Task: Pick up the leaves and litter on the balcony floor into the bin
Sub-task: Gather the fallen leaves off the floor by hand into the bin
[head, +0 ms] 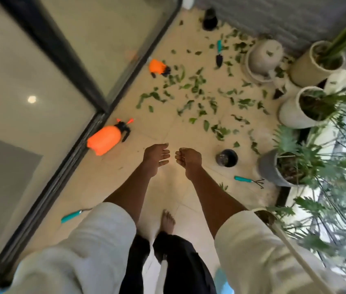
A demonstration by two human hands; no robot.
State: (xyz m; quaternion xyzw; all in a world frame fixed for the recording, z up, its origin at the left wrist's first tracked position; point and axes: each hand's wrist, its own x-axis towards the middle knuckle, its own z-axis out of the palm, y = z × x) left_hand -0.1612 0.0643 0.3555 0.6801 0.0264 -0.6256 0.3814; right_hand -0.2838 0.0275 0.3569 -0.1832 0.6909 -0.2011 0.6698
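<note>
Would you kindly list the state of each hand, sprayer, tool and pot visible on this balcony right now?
Left hand: empty, fingers loosely curled.
Right hand: empty, fingers curled.
Leaves: scattered on the floor, not yet picked up.
Near orange sprayer: lying on its side.
Far orange sprayer: lying on its side.
Trowel: lying flat.
Hand rake: lying flat.
Grey pot: tipped over.
</note>
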